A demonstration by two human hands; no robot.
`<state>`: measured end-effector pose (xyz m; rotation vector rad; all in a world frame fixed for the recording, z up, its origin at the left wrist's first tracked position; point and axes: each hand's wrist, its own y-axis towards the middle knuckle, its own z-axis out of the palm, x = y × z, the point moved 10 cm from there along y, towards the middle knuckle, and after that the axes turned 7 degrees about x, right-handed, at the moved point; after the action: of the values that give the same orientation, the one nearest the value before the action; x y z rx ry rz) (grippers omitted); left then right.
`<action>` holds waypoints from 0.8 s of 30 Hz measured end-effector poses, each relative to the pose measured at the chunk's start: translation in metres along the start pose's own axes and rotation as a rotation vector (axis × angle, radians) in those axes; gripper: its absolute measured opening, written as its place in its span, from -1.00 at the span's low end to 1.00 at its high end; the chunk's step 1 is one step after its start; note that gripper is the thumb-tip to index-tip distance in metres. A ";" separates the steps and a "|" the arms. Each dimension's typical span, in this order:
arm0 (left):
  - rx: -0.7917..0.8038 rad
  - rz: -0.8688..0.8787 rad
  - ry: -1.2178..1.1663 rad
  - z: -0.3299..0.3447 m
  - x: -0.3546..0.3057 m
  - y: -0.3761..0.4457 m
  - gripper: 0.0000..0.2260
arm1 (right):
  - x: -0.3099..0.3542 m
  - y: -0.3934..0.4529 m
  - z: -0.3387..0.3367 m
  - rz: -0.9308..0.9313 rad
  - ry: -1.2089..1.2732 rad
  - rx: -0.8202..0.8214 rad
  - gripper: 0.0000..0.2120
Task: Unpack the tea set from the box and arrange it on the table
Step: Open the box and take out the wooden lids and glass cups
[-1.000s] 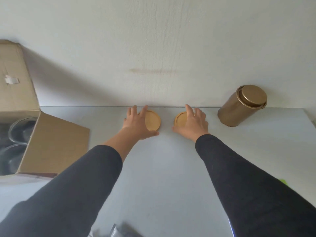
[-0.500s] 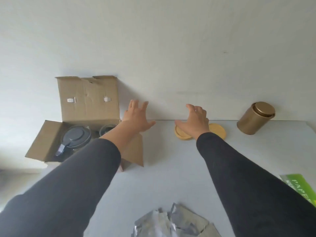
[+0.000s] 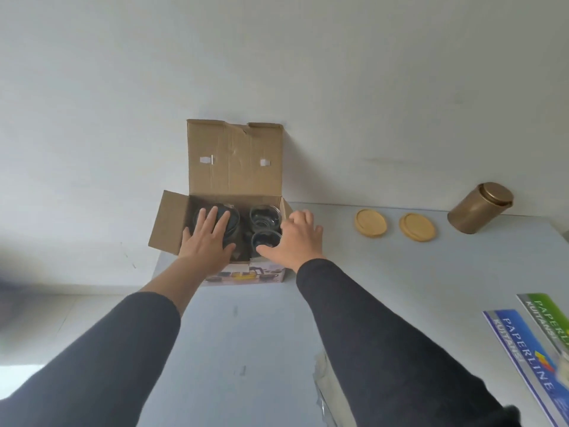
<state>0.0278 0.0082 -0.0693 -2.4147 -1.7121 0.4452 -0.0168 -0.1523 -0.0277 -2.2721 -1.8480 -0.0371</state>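
An open cardboard box [image 3: 234, 158] stands at the table's far left corner against the wall. Inside it sit a glass teapot with a dark lid [image 3: 234, 221] on the left and two glass cups [image 3: 264, 215] on the right. My left hand [image 3: 207, 241] reaches into the box with straight spread fingers over the teapot lid. My right hand [image 3: 292, 241] hovers with loose fingers over the nearer cup at the box's right edge. Two round wooden coasters [image 3: 371, 223] [image 3: 417, 227] lie flat on the table to the right of the box.
A gold tea tin [image 3: 478, 212] stands at the far right by the wall. Two paper packs marked PAPERLINE [image 3: 529, 349] lie at the right edge. Crumpled silver foil [image 3: 321, 383] shows beside my right sleeve. The grey table [image 3: 261, 334] ends just left of the box.
Both hands left the two coasters near the wall and swung left to the box. My view turned left with them, so the box is now central.
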 end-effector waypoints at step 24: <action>-0.040 0.024 -0.139 0.005 -0.006 -0.002 -0.46 | -0.023 -0.018 -0.005 0.074 0.721 -0.245 -0.27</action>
<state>0.0224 0.0031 -0.0719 -2.4881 -1.7643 0.6010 -0.0388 -0.1719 -0.0241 -2.0568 -1.4193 -0.9754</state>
